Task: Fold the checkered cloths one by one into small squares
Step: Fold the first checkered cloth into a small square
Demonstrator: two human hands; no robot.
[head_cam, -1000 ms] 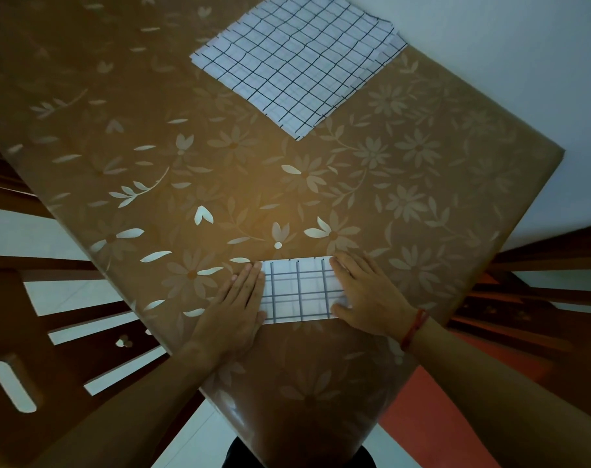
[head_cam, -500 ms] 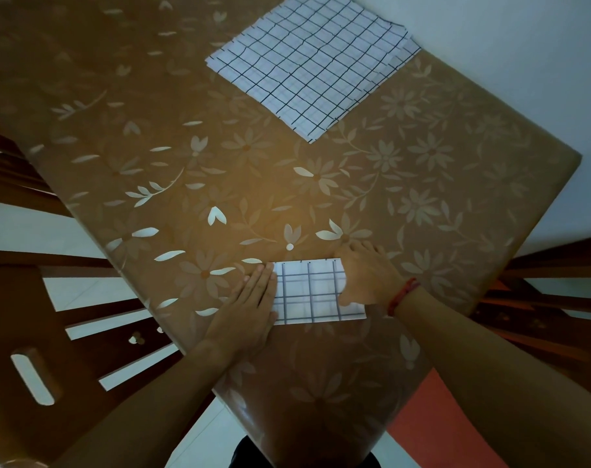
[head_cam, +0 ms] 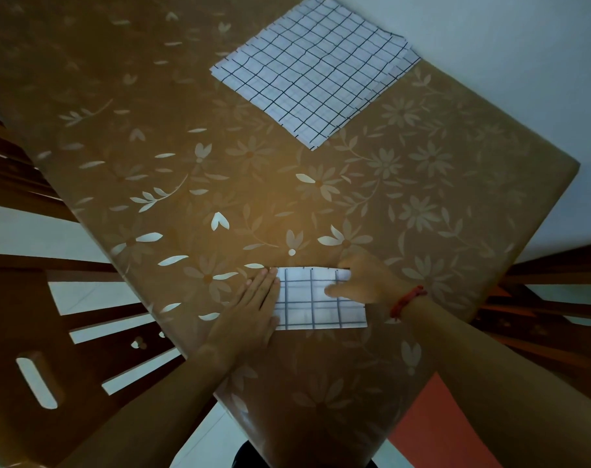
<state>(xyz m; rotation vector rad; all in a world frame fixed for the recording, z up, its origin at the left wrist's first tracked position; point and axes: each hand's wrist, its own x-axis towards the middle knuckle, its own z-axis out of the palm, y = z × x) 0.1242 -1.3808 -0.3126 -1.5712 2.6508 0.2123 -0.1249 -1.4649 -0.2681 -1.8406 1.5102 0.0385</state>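
A small folded checkered cloth (head_cam: 316, 307), white with dark grid lines, lies near the table's front edge. My left hand (head_cam: 253, 304) rests flat on its left edge, fingers straight and together. My right hand (head_cam: 368, 282) covers its far right corner, with the thumb on top of the cloth and the fingers curled over the far edge. A larger stack of checkered cloths (head_cam: 314, 79) lies flat at the far side of the table, well away from both hands.
The table (head_cam: 186, 146) wears a brown floral cover. A wooden chair (head_cam: 33, 332) stands at its left, and more wooden furniture (head_cam: 550, 298) at its right. A pale wall (head_cam: 507, 62) runs along the far right edge.
My right hand slid from lying flat on the cloth's right side up to its far right corner, and its fingers curled. My left hand stayed on the left edge.
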